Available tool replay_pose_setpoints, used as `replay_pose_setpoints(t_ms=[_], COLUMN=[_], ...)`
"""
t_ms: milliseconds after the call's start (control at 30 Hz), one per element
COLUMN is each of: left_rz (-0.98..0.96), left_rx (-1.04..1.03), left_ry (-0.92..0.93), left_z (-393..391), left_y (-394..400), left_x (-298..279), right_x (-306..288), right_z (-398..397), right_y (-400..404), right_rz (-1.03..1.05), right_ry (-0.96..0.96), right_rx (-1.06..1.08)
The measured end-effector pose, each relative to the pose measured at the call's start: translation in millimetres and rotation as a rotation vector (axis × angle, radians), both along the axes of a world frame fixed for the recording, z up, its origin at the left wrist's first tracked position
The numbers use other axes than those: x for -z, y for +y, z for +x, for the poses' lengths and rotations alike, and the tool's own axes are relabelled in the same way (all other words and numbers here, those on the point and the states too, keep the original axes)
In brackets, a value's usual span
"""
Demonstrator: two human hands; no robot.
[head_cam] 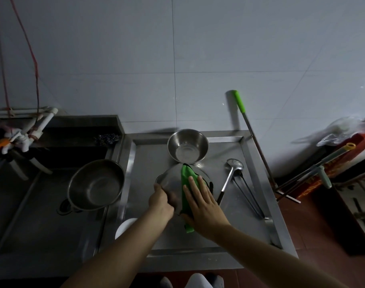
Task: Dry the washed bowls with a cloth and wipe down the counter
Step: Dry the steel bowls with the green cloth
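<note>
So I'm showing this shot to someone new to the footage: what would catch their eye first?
The bright green cloth at centre, pressed by the right hand against a tilted steel bowl whose rim the left hand grips. Behind it an upright bowl stands on the counter, and a bigger one sits in the sink at left.

A steel bowl [171, 181] is held tilted over the steel counter [235, 225], gripped at its near rim by the left hand [160, 201]. A green cloth [188, 192] is pressed against the bowl by the right hand [202, 204], fingers laid flat. A second bowl [187, 146] is set upright just behind, by the wall. A larger bowl [96, 185] is seen in the sink [31, 215] at left. A ladle [231, 173] and dark tongs [248, 196] are laid on the counter at right. A green-handled pole [248, 125] is leaned on the wall.
</note>
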State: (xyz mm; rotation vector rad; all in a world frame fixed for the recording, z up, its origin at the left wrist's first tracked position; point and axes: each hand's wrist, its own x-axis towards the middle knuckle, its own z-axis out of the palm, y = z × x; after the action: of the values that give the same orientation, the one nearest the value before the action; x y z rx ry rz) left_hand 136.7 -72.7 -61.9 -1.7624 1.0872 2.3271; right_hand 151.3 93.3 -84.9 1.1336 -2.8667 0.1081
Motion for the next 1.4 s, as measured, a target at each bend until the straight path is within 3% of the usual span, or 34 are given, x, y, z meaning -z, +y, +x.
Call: replay_pose_setpoints(t_ms=[233, 433, 533, 600, 633, 700, 767, 833, 867, 1000, 1200, 1400], left_rz=[0.137, 0.225, 0.195, 0.044, -0.123, -0.720, -1.161, -1.441, -1.552, -1.673, -1.798, -1.399], left_rx=[-0.122, 0.052, 0.167, 0.397, 0.550, 0.854, 1.106, 1.338, 1.350, 1.025, 0.881, 0.466], left_ry=[0.101, 0.089, 0.148, 0.111, 0.049, 0.050, 0.350, 0.516, 0.568, 0.628, 0.725, 0.693], left_z=[-10, -25, -24, -17, -12, 1, 14, 22, 22, 15, 8, 15], left_y=[-3, -13, -17, -16, -15, -20, -26, -24, -22, -14, -16, -31], left_x=[-10, 8, -16, -29, -33, -28, -21, -11, -3, 7, -4, -1], right_x=[1, -15, -22, -24, -24, -24, -25, -27, -29, -38, -43, -50], right_z=[-9, -32, -51, -59, -61, -62, -60, -54, -51, -34, -30, -48], right_y=[7, 7, 12, 17, 20, 26, 31, 31, 29, 16, 8, 26], right_rz=[0.012, -0.146, -0.207, -0.218, -0.215, -0.215, -0.233, -0.250, -0.259, -0.289, -0.348, -0.538], right_ry=[0.153, 0.307, 0.308, 0.264, 0.241, 0.215, 0.190, 0.190, 0.201, 0.229, 0.228, 0.176], right_rx=[-0.103, -0.137, -0.090, -0.077, -0.093, -0.106, -0.086, -0.091, -0.101, -0.081, -0.088, -0.081])
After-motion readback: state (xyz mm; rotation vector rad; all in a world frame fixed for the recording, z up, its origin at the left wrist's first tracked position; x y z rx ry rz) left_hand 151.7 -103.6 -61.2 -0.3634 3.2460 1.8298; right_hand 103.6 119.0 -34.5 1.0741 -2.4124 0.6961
